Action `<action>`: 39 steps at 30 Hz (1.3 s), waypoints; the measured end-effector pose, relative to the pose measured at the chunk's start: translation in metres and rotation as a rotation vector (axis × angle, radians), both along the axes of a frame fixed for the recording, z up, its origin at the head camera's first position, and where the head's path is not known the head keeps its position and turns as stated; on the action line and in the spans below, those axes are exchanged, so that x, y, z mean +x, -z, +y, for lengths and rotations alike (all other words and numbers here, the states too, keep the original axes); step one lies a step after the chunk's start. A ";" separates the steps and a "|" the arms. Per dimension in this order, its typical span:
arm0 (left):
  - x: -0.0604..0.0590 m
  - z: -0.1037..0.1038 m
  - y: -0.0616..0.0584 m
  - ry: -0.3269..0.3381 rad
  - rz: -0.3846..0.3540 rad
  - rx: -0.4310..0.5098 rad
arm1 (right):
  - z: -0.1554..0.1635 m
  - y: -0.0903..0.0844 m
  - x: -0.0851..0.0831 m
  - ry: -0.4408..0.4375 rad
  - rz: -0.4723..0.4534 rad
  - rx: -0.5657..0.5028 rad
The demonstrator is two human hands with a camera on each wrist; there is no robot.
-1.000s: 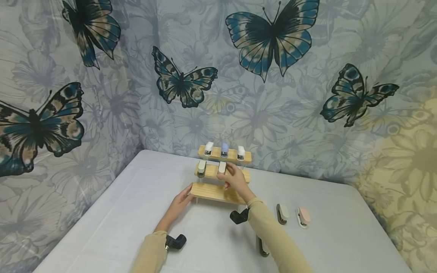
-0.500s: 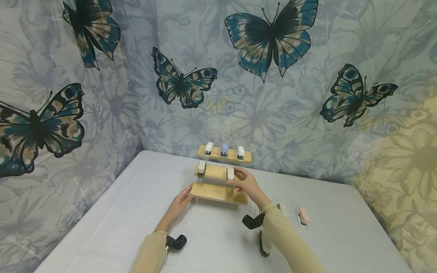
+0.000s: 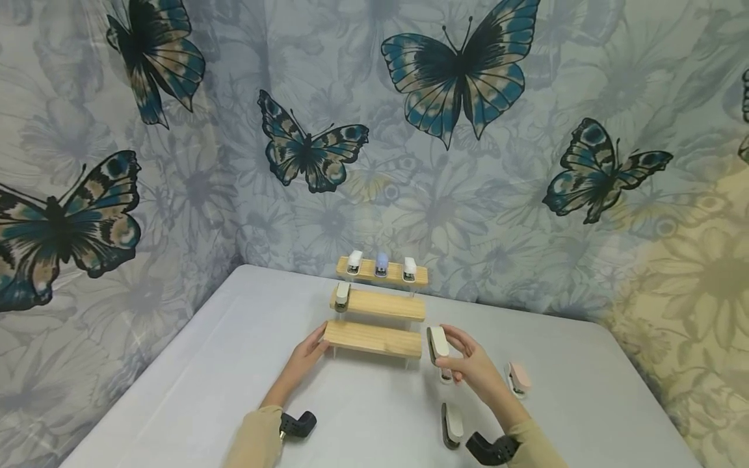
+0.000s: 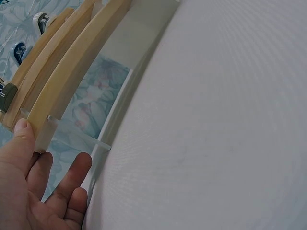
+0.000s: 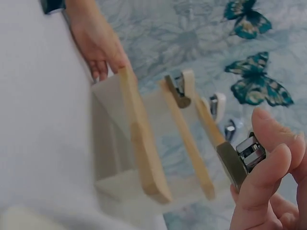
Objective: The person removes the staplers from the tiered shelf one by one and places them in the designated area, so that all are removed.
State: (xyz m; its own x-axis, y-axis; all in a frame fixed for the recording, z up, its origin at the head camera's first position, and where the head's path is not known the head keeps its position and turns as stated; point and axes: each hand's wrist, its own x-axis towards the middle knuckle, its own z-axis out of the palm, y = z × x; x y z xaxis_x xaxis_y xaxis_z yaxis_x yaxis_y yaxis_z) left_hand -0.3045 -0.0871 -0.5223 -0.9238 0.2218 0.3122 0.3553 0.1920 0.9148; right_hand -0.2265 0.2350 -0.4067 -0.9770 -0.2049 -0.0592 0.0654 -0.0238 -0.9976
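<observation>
My right hand [image 3: 474,364] holds a stapler [image 3: 436,343] with an off-white top and dark olive base, just right of the tiered wooden rack. In the right wrist view the stapler's metal jaw end shows between thumb and fingers. My left hand [image 3: 305,354] grips the left end of the rack's lowest shelf [image 3: 374,339], thumb on top in the left wrist view. On the middle shelf [image 3: 386,304] stands one similar stapler [image 3: 342,296] at the left. The top shelf carries a white stapler [image 3: 355,261], a blue stapler [image 3: 381,264] and another white stapler [image 3: 409,268].
A stapler with an off-white top [image 3: 452,426] lies on the white table [image 3: 363,416] before my right forearm. A pink stapler [image 3: 519,378] lies farther right. Part of another stapler [image 3: 446,376] shows below my right hand. Patterned cloth walls stand behind.
My right hand has taken the stapler off the middle shelf and carried it right and toward me, beyond the rack's right end. My left hand stays on the lowest shelf.
</observation>
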 end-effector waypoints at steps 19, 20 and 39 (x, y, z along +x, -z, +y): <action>0.005 0.003 0.001 -0.005 -0.052 0.003 | 0.071 0.053 0.087 0.109 -0.295 0.042; 0.005 0.003 0.000 -0.004 -0.051 0.006 | 0.073 0.055 0.088 0.115 -0.308 0.060; 0.001 -0.001 0.000 0.005 -0.018 0.006 | 0.070 0.078 0.091 0.195 -0.309 0.332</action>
State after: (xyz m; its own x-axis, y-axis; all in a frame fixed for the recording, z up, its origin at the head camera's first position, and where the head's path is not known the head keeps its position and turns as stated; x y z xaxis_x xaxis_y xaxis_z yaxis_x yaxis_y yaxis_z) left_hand -0.3032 -0.0885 -0.5223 -0.9280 0.2246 0.2973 0.3401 0.1849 0.9220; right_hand -0.1359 0.3053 -0.4842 -0.9215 0.0590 -0.3838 0.3858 0.2509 -0.8878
